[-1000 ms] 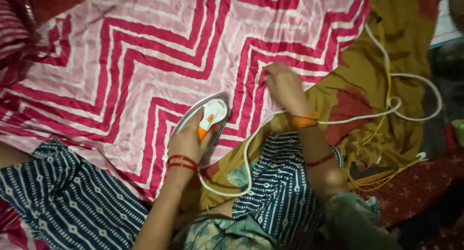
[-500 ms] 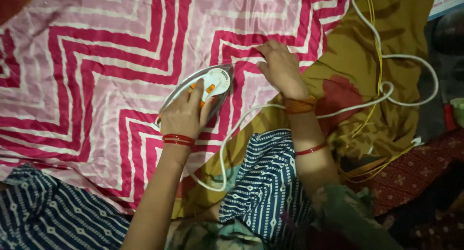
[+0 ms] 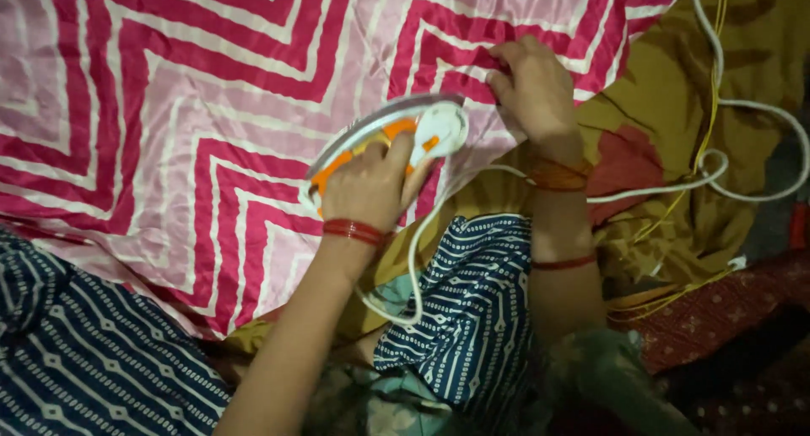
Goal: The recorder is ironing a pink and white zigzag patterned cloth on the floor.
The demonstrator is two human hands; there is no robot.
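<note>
A left hand (image 3: pixel 371 187) grips a white-and-orange electric iron (image 3: pixel 392 141) on pink-and-white zigzag-striped satin cloth (image 3: pixel 186 107), while the right hand (image 3: pixel 531 90) presses the fabric's edge. The iron's white cord (image 3: pixel 675 183) loops across a mustard floral sheet (image 3: pixel 658 90).
</note>
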